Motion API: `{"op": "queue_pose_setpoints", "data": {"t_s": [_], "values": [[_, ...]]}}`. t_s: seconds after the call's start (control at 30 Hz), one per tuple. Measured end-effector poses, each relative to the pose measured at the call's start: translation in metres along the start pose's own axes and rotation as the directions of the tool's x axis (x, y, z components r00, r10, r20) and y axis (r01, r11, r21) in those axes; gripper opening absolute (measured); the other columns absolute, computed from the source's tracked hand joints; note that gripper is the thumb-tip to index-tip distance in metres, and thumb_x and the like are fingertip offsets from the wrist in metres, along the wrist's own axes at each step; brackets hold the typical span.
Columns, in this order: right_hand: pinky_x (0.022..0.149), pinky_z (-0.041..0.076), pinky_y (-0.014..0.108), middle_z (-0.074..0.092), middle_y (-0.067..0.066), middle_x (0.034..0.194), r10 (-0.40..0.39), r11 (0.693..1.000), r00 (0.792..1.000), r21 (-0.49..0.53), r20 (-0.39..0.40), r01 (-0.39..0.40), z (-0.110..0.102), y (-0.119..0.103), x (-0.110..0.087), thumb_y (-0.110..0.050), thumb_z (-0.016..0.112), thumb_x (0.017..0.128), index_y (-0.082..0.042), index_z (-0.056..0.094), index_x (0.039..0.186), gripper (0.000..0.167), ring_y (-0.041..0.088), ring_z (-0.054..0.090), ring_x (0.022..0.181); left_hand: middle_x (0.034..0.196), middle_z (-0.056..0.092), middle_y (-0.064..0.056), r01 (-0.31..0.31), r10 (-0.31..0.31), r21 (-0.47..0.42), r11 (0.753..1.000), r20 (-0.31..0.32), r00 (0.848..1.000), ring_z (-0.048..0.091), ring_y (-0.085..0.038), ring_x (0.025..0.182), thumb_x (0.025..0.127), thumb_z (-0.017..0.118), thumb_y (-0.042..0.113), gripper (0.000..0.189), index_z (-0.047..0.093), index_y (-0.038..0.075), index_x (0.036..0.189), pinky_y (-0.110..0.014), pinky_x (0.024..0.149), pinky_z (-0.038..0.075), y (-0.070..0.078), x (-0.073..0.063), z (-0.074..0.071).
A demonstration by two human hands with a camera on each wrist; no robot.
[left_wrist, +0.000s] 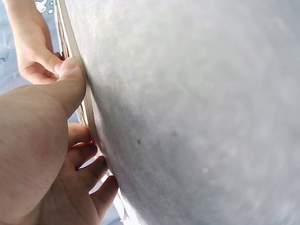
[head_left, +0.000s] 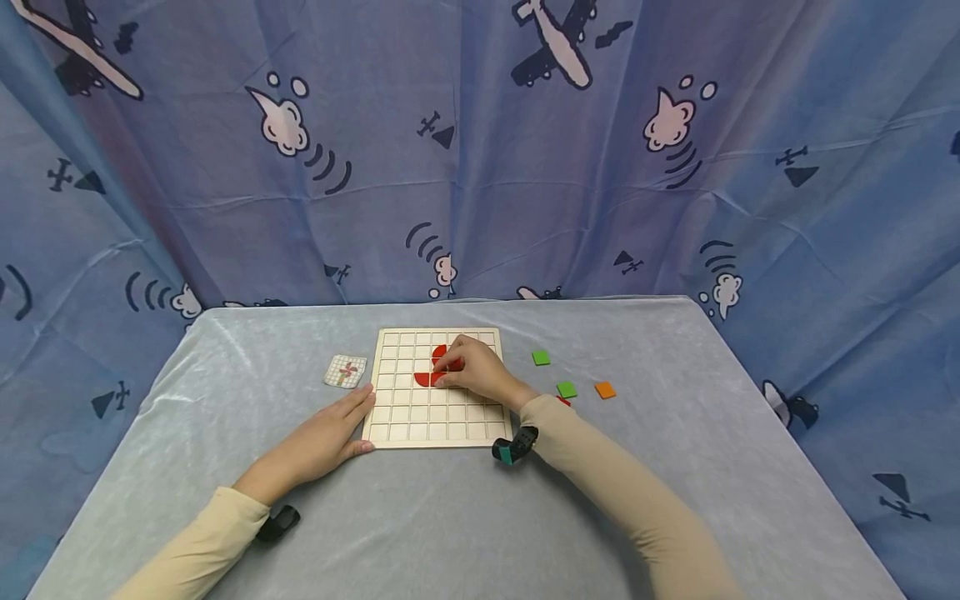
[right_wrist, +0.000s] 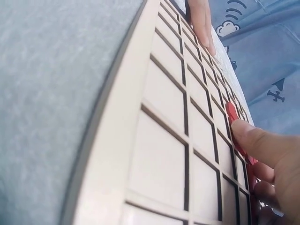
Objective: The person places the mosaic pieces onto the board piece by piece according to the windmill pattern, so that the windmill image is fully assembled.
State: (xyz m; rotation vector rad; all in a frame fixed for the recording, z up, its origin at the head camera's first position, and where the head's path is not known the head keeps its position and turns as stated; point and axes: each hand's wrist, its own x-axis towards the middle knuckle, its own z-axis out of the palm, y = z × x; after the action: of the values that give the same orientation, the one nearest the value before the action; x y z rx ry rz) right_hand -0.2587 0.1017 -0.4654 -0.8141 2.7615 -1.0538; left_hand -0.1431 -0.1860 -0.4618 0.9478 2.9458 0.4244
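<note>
Some red pieces touched by right fingers, pinch unclear; left fingers, thumb apart, against board.

Red pieces partly behind right fingers

Light is bright, but the cloth in the left wrist view seems blurred.

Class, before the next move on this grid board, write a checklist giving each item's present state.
1. Board steadied: ok, left hand touches its left edge.
2. Card visible: ok, lying left of the board.
3. Right hand free: not ok, it pinches one of the red pieces.
4. Red pieces seated flat: cannot tell, the hand covers part.
5. Green tiles and orange tile uncovered: ok, lying right of the board.
</note>
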Motion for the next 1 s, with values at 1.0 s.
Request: {"op": "queue_pose_setpoints", "data": {"t_s": [1.0], "values": [[0.075,0.052,0.031,0.069,0.005,0.108,0.166,0.981,0.972,0.134,-0.169,-0.144,-0.092,0.037,-0.078,-0.023,0.077,0.088,-0.013,0.076,0.11,0.025,0.019,0.06,0.088,0.157,0.036,-0.025,-0.005,0.005,0.013,1.0,-0.021,1.0,0.041,-0.042,0.142,0.094,0.067,0.031,0.072,0.038,-0.008,0.148,-0.054,0.111,0.042,0.004,-0.002,-0.003]]}}
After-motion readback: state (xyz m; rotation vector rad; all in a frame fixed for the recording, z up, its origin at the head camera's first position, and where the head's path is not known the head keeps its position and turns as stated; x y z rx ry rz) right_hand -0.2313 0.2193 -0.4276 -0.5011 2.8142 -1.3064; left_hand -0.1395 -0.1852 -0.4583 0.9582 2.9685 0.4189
